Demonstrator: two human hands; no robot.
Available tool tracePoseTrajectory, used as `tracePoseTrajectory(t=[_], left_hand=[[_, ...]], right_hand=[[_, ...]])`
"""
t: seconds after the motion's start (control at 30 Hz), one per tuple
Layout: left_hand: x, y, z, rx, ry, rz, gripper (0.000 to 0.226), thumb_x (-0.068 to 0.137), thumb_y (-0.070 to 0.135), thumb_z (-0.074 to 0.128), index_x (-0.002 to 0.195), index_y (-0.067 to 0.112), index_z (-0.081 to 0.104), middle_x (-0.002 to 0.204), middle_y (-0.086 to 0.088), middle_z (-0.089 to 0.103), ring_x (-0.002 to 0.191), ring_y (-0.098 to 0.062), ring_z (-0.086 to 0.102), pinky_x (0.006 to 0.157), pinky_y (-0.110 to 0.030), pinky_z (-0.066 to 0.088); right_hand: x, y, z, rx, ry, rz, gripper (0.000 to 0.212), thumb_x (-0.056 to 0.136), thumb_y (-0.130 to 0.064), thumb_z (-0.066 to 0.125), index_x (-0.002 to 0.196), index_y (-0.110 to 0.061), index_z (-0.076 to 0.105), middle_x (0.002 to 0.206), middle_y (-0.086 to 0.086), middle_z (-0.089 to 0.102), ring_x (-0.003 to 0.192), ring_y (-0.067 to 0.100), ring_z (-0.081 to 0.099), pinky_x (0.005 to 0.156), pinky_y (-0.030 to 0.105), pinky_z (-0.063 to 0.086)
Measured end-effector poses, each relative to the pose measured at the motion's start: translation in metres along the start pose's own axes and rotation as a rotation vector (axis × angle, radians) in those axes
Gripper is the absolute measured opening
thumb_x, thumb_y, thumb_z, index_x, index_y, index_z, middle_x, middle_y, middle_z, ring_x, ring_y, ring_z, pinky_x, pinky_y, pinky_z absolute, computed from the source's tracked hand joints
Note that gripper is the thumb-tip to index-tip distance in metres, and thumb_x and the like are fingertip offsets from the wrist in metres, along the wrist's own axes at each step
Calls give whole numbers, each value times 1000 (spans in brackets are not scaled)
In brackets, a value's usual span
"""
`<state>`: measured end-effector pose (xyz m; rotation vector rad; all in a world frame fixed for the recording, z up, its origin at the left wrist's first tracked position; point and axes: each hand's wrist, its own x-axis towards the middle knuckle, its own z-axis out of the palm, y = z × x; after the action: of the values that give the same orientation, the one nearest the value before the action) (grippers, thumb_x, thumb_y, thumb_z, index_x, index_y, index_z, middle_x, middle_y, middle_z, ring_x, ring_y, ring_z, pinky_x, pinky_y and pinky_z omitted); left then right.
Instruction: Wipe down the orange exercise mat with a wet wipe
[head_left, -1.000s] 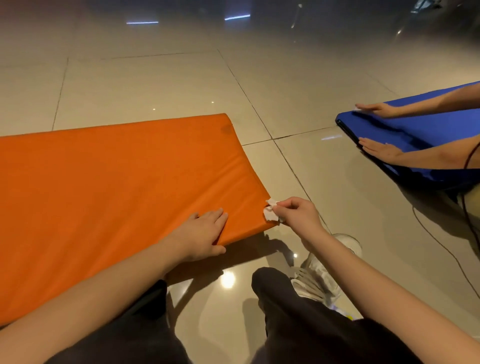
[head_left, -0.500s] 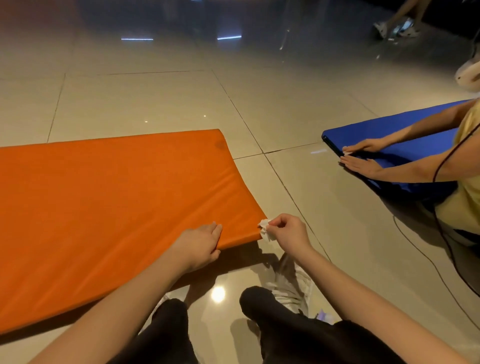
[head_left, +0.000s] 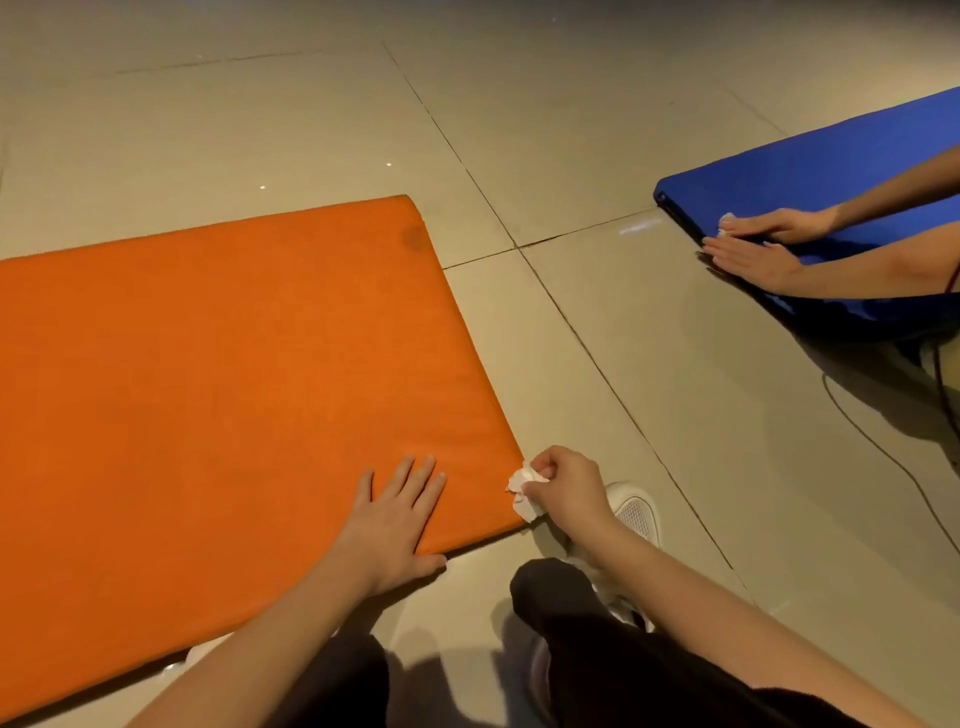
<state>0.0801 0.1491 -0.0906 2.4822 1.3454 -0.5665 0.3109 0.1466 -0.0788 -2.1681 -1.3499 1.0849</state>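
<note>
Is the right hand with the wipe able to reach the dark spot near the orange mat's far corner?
Probably yes, leaning forward. The right hand holds the wet wipe at the near corner of the orange mat, and nothing lies along that edge up to the dark spot.

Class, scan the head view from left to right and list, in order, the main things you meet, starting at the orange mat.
orange mat → left hand resting flat on it → wet wipe at the mat's corner → right hand pinching the wipe → white shoe → blue mat
</note>
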Motion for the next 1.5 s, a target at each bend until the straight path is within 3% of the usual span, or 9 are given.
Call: tracePoseTrajectory(t=[0.07, 0.13, 0.3, 0.73, 0.87, 0.97, 1.2, 1.3, 1.5], left_hand=[[3, -2, 9, 23, -7, -4, 97, 78, 79, 34, 152, 16, 33, 160, -10, 17, 148, -25, 5, 108, -65, 26], [6, -8, 25, 0, 33, 22, 99, 72, 83, 35, 139, 13, 54, 149, -12, 44, 140, -29, 28, 102, -63, 31], [15, -12, 34, -30, 127, 59, 80, 89, 72, 31, 142, 15, 47, 150, -9, 43, 140, -27, 29, 108, -57, 14], [56, -14, 20, -53, 142, -32, 72, 87, 61, 34, 139, 16, 54, 149, -6, 45, 137, -27, 43, 103, -60, 19], [54, -7, 11, -73, 97, -65, 82, 87, 66, 10, 156, 22, 18, 163, 0, 6, 151, -22, 6, 115, -60, 8], [52, 1, -1, -90, 42, -109, 72, 100, 59, 20, 156, 22, -4, 163, 2, -16, 150, -20, -16, 118, -56, 0], [34, 22, -11, -124, -44, -136, 75, 101, 56, 30, 157, 19, -2, 164, -2, -12, 150, -25, -11, 121, -52, 4], [22, 27, -19, -131, -104, -125, 73, 101, 56, 29, 157, 20, 1, 164, 0, -8, 151, -23, -5, 121, -48, 6], [-11, 34, -55, -259, -116, -62, 56, 103, 46, 36, 151, 19, 30, 157, -2, 31, 136, -23, 39, 111, -38, 33]], right_hand=[[12, 4, 7, -23, -7, -18, 14, 82, -4, 68, 96, -9, 67, 90, -2, 60, 83, 12, 57, 56, 7, 36], [21, 4, 15, -8, 14, -31, 9, 82, -1, 64, 84, -9, 68, 84, -1, 62, 81, 13, 59, 57, 6, 35], [38, 3, 28, 84, 104, -55, 12, 81, 2, 63, 84, -3, 73, 82, -2, 64, 78, 9, 57, 60, 3, 37], [57, -7, 28, 2, 99, -112, 7, 83, -9, 65, 80, -12, 71, 74, -7, 61, 65, 3, 52, 53, 9, 33], [38, 0, 20, -107, 20, -115, 12, 83, -10, 64, 75, -18, 59, 75, -5, 59, 62, 7, 49, 50, 18, 30], [24, 8, 17, -186, -25, -104, 13, 86, -15, 64, 79, -19, 53, 77, -6, 55, 69, 12, 50, 52, 18, 30], [-3, 16, 4, -185, -134, -61, 11, 86, -9, 61, 81, -15, 55, 82, -5, 56, 81, 15, 57, 70, 26, 48], [-15, 17, -6, -106, -101, -51, 8, 82, -9, 67, 84, -11, 61, 78, -7, 55, 77, 12, 56, 66, 21, 45], [-51, 6, -43, 144, 81, -69, 9, 85, -15, 67, 93, -15, 65, 84, -3, 60, 73, 9, 57, 53, 12, 43]])
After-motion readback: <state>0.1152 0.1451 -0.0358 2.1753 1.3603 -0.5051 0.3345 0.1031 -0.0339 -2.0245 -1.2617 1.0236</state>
